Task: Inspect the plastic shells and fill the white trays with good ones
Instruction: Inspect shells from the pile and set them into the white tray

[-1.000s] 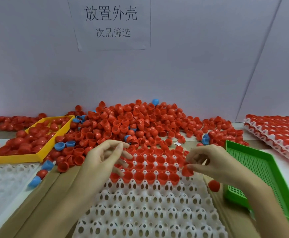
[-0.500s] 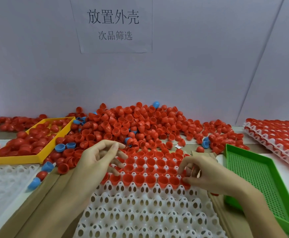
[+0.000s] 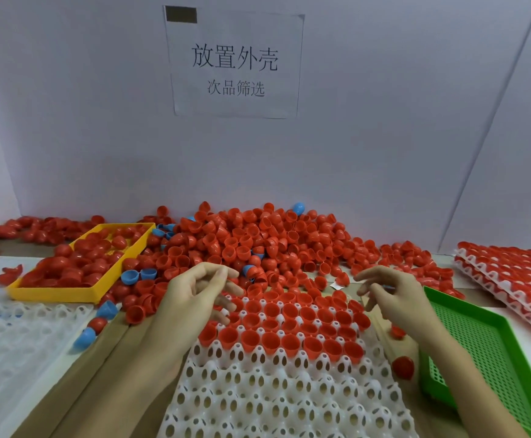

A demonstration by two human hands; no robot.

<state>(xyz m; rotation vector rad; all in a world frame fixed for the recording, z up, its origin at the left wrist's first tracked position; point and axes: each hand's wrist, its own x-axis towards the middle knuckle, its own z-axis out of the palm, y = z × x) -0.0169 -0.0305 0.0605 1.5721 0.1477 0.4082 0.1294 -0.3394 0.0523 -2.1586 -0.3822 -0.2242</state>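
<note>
Both hands hovered with loosely curled, empty fingers over the far rows of the white tray (image 3: 277, 390), the left hand (image 3: 191, 295) and right hand (image 3: 397, 298) apart. Red shells (image 3: 270, 338) filled those rows; a loose pile (image 3: 258, 238) lay behind, a green tray (image 3: 485, 352) beside.

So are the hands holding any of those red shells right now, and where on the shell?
Nothing is held, as far as the view shows. The left hand and right hand hover with loosely curled fingers over the white tray, no shell between them.
</note>
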